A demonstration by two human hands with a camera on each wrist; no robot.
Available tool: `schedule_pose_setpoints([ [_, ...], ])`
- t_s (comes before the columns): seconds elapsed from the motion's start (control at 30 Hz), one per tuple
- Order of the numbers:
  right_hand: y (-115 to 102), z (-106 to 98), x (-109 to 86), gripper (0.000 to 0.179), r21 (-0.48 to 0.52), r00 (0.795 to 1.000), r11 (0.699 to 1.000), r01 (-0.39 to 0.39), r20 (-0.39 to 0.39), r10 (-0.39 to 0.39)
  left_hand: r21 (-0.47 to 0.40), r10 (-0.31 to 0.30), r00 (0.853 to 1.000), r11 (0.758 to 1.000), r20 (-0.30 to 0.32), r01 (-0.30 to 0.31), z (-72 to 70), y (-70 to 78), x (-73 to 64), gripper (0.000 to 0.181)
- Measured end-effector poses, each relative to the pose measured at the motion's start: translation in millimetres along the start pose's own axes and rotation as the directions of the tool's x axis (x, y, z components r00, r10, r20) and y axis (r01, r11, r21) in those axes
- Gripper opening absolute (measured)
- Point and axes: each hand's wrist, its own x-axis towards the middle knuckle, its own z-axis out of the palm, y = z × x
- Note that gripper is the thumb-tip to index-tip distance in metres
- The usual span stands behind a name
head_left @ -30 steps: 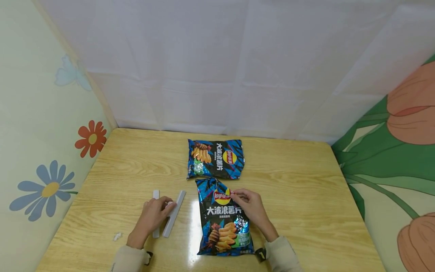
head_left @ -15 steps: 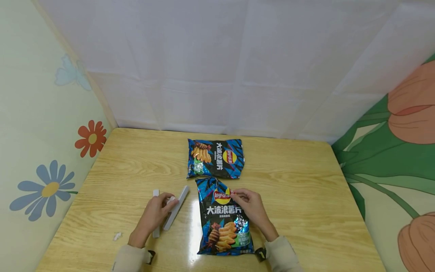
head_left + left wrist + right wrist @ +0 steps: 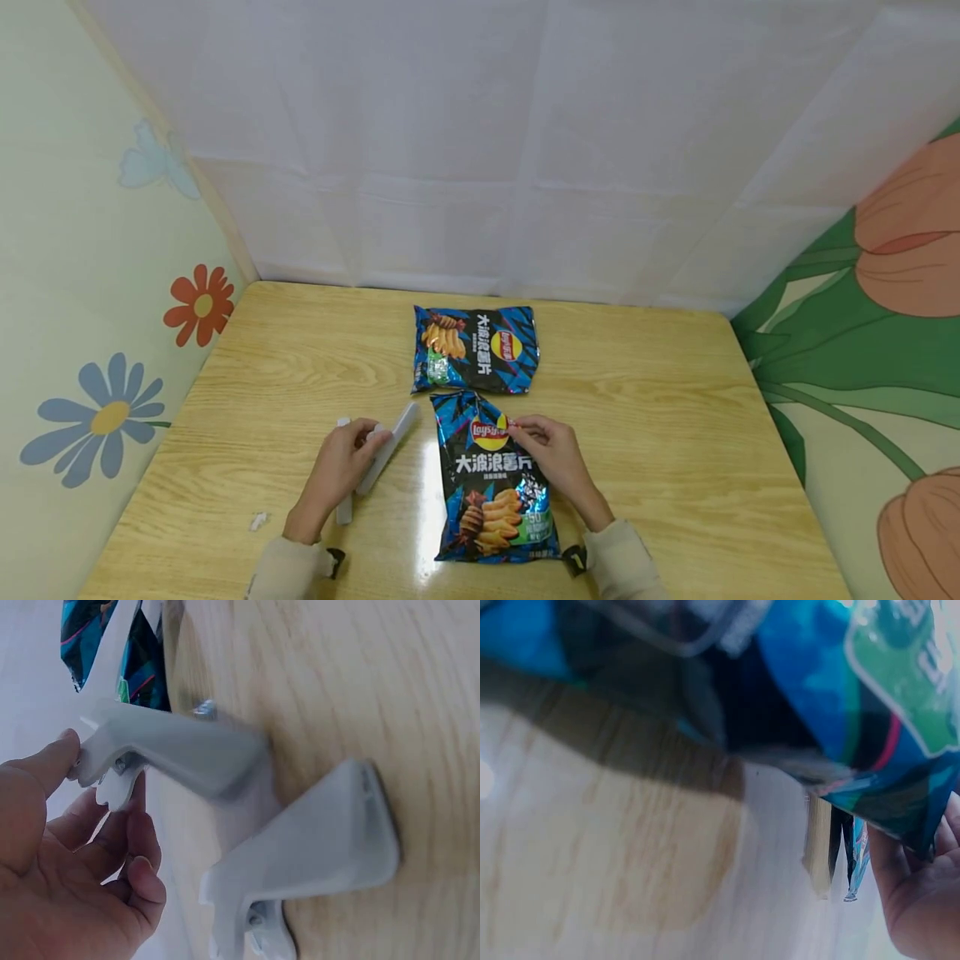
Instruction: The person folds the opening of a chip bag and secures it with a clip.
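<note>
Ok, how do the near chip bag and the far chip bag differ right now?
In the head view, the near chip bag lies lengthwise with its lettering reading upright, while the far chip bag lies crosswise, its lettering turned sideways. The right hand pinches the near chip bag at its upper right edge; neither hand touches the far chip bag. Both share the same black-and-blue Lay's print, front side up.
</note>
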Motion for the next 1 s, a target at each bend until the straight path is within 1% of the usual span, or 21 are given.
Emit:
schedule_pose_setpoints([
  [0.1,0,0,0.3,0.015,0.005,1.0,1.0,-0.008,0.007,0.008,0.017,0.017,1.0,1.0,-0.01,-0.017,-1.6,1.4,0.3,0.03],
  [0.27,0,0,0.8,0.016,0.008,1.0,1.0,0.004,0.009,-0.004,0.019,0.014,1.0,1.0,-0.006,-0.014,-4.2,3.9,1.1,0.031],
  [0.37,0,0,1.1,0.017,0.007,1.0,1.0,0.008,0.01,-0.008,0.027,0.028,0.999,0.999,-0.016,-0.027,-5.0,5.0,2.6,0.031],
  [0.6,-2,0,1.1,0.015,-0.006,1.0,1.0,0.007,0.012,-0.007,0.028,0.08,0.996,0.996,-0.027,-0.08,-6.5,7.1,7.0,0.027],
  [0.73,-1,0,1.4,0.015,0.005,1.0,1.0,0.018,0.019,-0.018,0.031,0.128,0.99,0.991,-0.051,-0.127,-7.9,9.4,10.0,0.025],
  [0.83,-1,0,1.9,0.014,0.011,1.0,1.0,0.02,0.024,-0.02,0.046,0.151,0.987,0.988,-0.062,-0.149,-8.9,12.0,12.4,0.025],
  [1.0,-2,0,2.9,0.014,0.003,0.999,1.0,0.022,0.032,-0.022,0.068,0.142,0.988,0.988,-0.053,-0.139,-11.2,17.9,16.8,0.027],
])
